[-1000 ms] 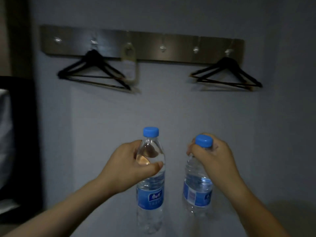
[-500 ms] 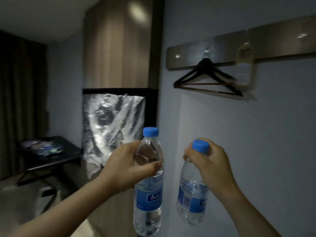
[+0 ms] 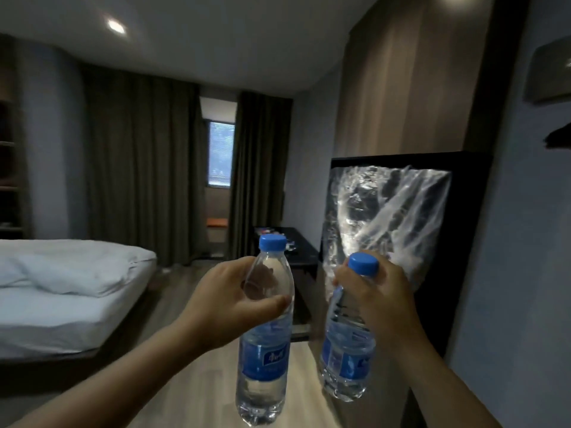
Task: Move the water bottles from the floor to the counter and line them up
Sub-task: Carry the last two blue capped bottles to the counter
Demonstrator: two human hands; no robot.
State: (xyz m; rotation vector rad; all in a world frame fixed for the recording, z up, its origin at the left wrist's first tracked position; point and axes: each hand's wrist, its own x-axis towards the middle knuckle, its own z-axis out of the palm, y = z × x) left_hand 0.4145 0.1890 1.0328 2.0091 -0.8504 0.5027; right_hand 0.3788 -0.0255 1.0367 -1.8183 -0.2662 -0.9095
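Two clear plastic water bottles with blue screw caps and blue label bands are held in the air above the floor, side by side and not touching. The left bottle [image 3: 262, 350] stands cap up, its long axis close to vertical. The left hand [image 3: 228, 307] grips its shoulder, with the thumb curled across the front. The right bottle [image 3: 346, 359] also points cap up, but its base swings slightly leftward. The right hand [image 3: 380, 304] grips its neck just under the cap, fingers wrapped round it.

Below lies a pale wood-grain plank floor [image 3: 191, 381]. A low bed with rumpled white sheets [image 3: 71, 291] sits at the left, and heavy dark pleated curtains [image 3: 139, 168] flank a narrow window [image 3: 221, 156]. At the right, a crinkled glossy clear plastic sheet [image 3: 386, 217] covers a black-framed panel, beneath a tall brown wood-veneer panel [image 3: 401, 88].
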